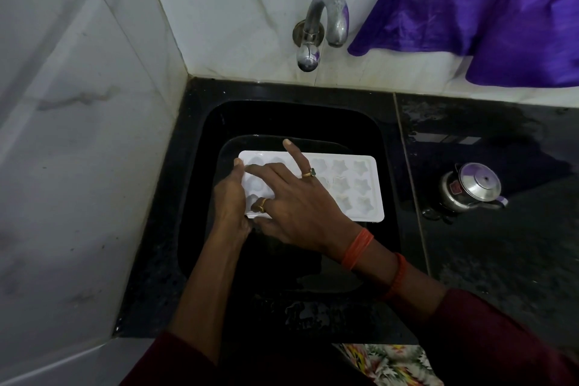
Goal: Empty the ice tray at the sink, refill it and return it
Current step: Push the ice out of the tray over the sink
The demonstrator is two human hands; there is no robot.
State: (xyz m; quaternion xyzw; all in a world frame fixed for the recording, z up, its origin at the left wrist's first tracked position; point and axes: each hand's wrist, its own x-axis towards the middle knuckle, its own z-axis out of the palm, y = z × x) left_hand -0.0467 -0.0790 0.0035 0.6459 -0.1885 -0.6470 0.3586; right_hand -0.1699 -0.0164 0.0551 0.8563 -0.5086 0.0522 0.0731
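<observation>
A white ice tray [354, 188] with star-shaped and rounded cells is held level over the black sink [194, 197], cells facing up. My left hand [228, 197] grips the tray's left short edge, thumb on top. My right hand [297, 200] lies across the tray's left half with fingers spread, fingertips pressing on the left cells and one finger lifted. Whether the cells hold ice or water cannot be told. A steel tap [329, 19] sticks out of the back wall above the sink; no water runs from it.
White marble-look tiles close in the left and back sides. A purple cloth [488, 9] hangs at the upper right. A small steel kettle [473, 189] stands on the wet black counter [517, 260] to the right of the sink.
</observation>
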